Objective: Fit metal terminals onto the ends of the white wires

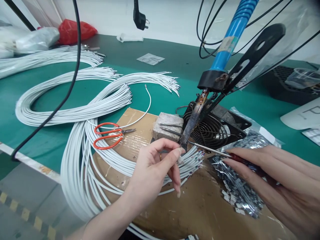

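Green matting covers the bench (pixel 160 71), with a sheet of brown cardboard (pixel 190 206) laid near the front. One white wire end (pixel 180 159) is pinched between thumb and forefinger of the left hand (pixel 152 168), right under the tip of the one blue-handled soldering iron (pixel 197 113). One thin metal tool (pixel 210 149) is gripped by the closed fingers of the right hand (pixel 272 181), its point reaching left toward the same spot. The joint is judged best made if the wire is held steady against the tip. One pair of red scissors (pixel 110 135) is seen at left, one black fan (pixel 217 128) behind, and several coils of white wire (pixel 75 110) to the left
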The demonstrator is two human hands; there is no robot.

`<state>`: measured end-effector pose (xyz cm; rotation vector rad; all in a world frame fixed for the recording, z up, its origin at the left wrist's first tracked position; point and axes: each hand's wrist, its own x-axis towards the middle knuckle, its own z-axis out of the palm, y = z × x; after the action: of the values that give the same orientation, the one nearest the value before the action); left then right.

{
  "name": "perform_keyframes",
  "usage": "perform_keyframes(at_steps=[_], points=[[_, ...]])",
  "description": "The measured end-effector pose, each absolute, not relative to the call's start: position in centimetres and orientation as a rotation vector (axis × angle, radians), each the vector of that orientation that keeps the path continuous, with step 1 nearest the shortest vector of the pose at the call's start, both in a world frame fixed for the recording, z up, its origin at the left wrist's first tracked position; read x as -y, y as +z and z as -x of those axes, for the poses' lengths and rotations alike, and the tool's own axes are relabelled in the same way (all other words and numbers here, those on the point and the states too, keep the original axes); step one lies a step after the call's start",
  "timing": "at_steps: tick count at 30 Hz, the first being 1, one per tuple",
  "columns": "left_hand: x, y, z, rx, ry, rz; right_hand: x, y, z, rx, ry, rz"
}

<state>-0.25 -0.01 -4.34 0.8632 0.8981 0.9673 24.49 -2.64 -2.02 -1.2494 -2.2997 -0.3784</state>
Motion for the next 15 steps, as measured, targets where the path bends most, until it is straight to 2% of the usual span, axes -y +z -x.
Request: perform_keyframes(at_steps=[15], points=[[0.2,-4.3,0.4,-0.909,0.972,-0.895,1.9,1.0,-24.6,2.361,-0.115,1.412]])
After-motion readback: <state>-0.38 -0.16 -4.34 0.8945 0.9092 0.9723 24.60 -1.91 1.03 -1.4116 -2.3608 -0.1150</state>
